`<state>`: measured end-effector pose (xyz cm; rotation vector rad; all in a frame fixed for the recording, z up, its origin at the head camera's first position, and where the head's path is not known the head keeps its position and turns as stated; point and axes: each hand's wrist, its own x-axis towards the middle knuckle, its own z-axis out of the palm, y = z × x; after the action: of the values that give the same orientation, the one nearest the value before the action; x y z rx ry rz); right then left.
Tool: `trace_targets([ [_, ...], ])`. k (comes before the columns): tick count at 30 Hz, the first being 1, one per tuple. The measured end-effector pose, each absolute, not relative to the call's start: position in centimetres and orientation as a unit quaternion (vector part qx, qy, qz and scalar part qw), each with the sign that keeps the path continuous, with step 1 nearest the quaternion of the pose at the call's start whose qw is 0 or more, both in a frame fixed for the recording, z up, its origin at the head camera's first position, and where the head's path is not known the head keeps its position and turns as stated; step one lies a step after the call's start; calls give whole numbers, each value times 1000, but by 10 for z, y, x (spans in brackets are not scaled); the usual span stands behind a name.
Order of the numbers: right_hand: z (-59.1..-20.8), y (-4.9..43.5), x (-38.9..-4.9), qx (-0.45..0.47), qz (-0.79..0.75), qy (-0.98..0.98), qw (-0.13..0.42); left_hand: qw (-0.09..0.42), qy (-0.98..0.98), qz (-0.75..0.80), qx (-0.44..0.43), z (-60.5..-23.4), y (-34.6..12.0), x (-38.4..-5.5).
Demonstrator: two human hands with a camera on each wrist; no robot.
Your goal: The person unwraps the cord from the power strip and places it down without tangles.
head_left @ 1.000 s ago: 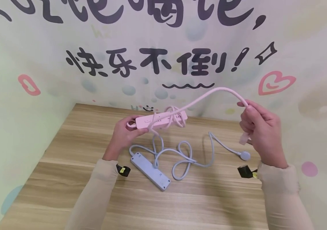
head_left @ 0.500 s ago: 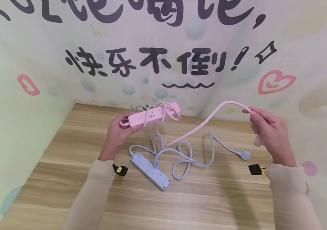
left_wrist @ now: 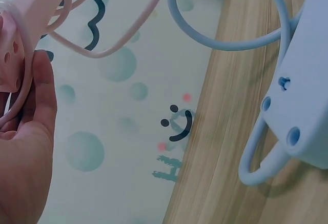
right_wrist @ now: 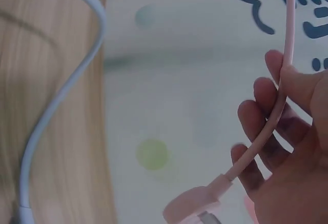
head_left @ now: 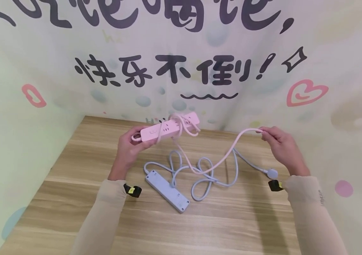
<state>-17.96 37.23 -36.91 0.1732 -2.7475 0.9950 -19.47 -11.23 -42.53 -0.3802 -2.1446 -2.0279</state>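
Note:
Above the table my left hand (head_left: pixel 129 147) grips one end of a pink power strip (head_left: pixel 149 133), its socket face turned toward me. Several turns of pink cord are wrapped loosely round the strip. The free length of pink cord (head_left: pixel 228 151) sags from the strip and rises to my right hand (head_left: pixel 281 147). There the thumb and fingers pinch it, a little short of its pink plug (right_wrist: pixel 192 206), which hangs below the palm in the right wrist view. Beneath them a blue power strip (head_left: pixel 167 191) lies on the table, apart from both hands.
The blue strip's cord (head_left: pixel 201 197) lies in loose loops over the wooden table (head_left: pixel 72 198) and ends in a round blue plug (head_left: pixel 272 173) at the right. A printed cloth backdrop (head_left: pixel 130 39) stands behind the table's far edge and along the sides.
My right hand first moved out to the right, then came back left and slightly lower. The free pink cord slipped from over the strip and sags deeper. My left hand shifted slightly left with the strip.

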Motion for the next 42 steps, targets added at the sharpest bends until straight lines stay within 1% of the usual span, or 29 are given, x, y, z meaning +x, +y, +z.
trace_targets([
  [8, -399, 381, -197, 30, 321, -942, 98, 58, -713, -682, -152, -427, -109, -188],
  [12, -411, 384, -203, 5, 335, -939, 70, 38, -716, -677, -168, -425, -108, -184],
  [16, -420, 389, -206, -25, 340, -939, 47, 6, -720, -671, -178, -424, -108, -179],
  [20, -425, 394, -208, -43, 332, -941, 49, -23, -724, -661, -196, -424, -109, -174],
  [23, -427, 395, -209, -39, 326, -943, 52, -34, -722, -658, -210, -427, -109, -171],
  [26, -429, 392, -210, -30, 321, -945, 46, -35, -717, -661, -216, -430, -109, -171],
  [32, -428, 375, -203, -6, 326, -945, 1, -25, -718, -664, -207, -434, -112, -173],
  [34, -426, 366, -200, 11, 333, -943, 6, -18, -719, -664, -205, -433, -113, -174],
  [38, -417, 339, -195, 77, 329, -939, 60, -8, -722, -661, -204, -432, -113, -176],
  [40, -410, 323, -192, 114, 317, -940, 59, -7, -720, -663, -204, -431, -113, -176],
  [42, -405, 304, -187, 154, 304, -939, 37, -7, -720, -664, -202, -431, -113, -176],
])
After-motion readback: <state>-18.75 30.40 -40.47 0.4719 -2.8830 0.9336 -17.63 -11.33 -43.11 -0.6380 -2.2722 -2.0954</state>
